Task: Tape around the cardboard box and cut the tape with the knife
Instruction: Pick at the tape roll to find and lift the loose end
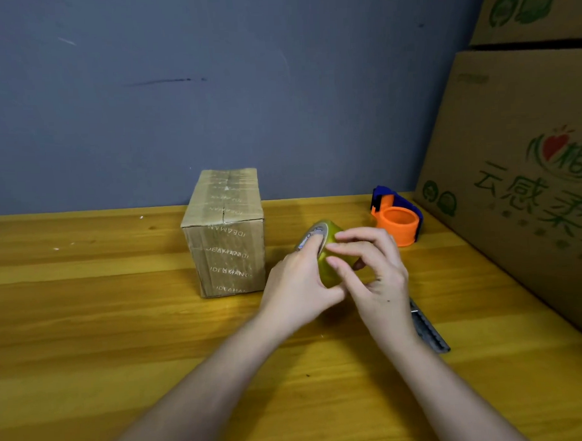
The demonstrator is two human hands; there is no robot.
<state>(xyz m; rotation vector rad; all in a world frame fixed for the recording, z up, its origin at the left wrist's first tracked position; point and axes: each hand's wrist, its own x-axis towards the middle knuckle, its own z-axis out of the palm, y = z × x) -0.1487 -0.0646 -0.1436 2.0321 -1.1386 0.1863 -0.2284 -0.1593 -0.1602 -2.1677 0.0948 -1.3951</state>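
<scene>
two hands are on the tape roll (330, 252), held just above the table (121, 325) near frame centre. left hand (298, 286) grips the roll from the 9 o'clock side, with one finger hooked over the core rim. right hand (374, 270) has fingers curled across the roll's outer face, seemingly picking for the loose end; no free end is visible. the box (225, 232) stands at 10 o'clock from the roll, close but apart from it, already bearing printed tape on top and front. the knife (428, 327) lies at 4 o'clock, partly hidden under the right wrist. an orange dispenser (398, 221) sits at 1 o'clock.

judgement: roll is light, rigid at the core, its glossy face slick. best hold is through the core, leaving the face free to unwind. peeled tape will be thin, sticky and prone to folding on itself. box looks light and may slide when tape is pulled; one hand should steady it. knife should be taken by the handle; blade state cannot be told.
</scene>
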